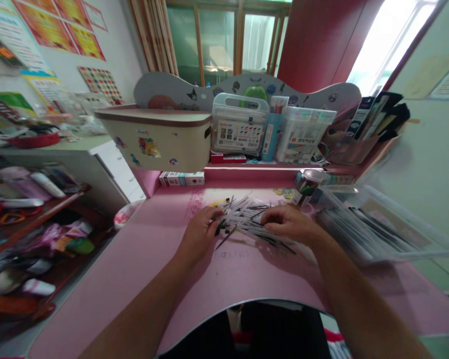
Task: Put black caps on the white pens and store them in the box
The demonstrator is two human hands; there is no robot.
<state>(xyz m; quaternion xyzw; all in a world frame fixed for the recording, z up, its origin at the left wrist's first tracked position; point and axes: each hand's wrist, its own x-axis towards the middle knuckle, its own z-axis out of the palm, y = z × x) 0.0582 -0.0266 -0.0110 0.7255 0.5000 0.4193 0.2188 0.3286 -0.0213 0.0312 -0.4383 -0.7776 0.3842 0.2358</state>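
Observation:
A loose heap of thin white and black sticks (245,215), like pen tubes or refills, lies crosswise on the pink desk (224,279). At the heap's left edge is my left hand (205,227), its thumb and fingers closed around a small black piece (220,227). My right hand (290,222) reaches in from the other side, its fingers curled together at the heap's right end; what they hold, if anything, is hidden. To the right, a clear plastic box (415,252) holds white and black sticks laid side by side.
A cream bin (160,139), a clear marker case (239,124), a blue pencil box (272,134) and a pen holder (351,147) line the shelf. A can (307,187) stands tilted behind my right hand. A small carton (182,178) lies at the back left.

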